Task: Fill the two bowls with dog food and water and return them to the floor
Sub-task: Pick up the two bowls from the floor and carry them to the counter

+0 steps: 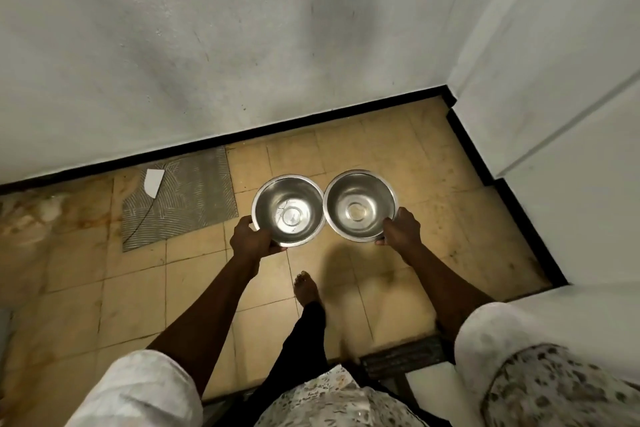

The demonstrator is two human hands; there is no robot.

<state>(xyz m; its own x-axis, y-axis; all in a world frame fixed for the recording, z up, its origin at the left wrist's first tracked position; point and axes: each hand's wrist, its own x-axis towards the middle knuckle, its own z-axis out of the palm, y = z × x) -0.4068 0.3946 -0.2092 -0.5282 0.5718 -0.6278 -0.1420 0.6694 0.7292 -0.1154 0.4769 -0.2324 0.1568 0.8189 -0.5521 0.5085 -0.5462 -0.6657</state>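
Two round steel bowls sit side by side over the tiled floor, their rims touching. My left hand [250, 238] grips the near left rim of the left bowl [289, 210]. My right hand [400, 227] grips the near right rim of the right bowl [358, 204]. Both bowls look empty; the left one shows a few wet streaks at its bottom, the right one a faint pale spot. I cannot tell whether the bowls rest on the floor or hang just above it.
A bare patch of grey ridged mortar [180, 198] with a white tile shard [153, 182] lies left of the bowls. A white wall [242, 45] with black skirting stands behind, another wall [561, 149] at the right. My bare foot [306, 288] is just behind the bowls.
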